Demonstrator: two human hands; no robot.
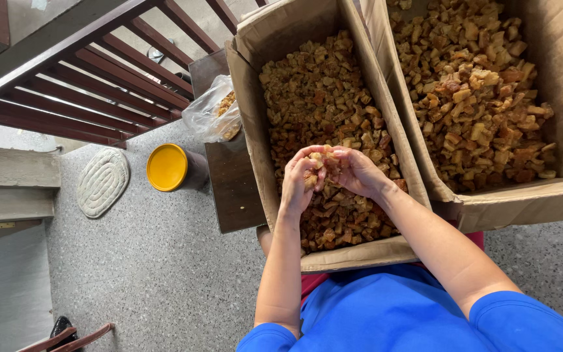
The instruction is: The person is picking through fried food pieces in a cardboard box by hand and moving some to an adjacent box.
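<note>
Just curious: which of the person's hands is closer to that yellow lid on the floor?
Left. The left hand is on the side toward the yellow lid, across the box wall; the right hand lies beyond it, farther away.

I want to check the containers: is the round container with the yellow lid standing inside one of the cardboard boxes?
No, the yellow-lidded container stands on the speckled floor, left of the nearer cardboard box.

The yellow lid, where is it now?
In the head view, the yellow lid sits left of the cardboard box, on the floor beside the oval mat.

hands (324, 173) cupped together, forearms extended
</note>
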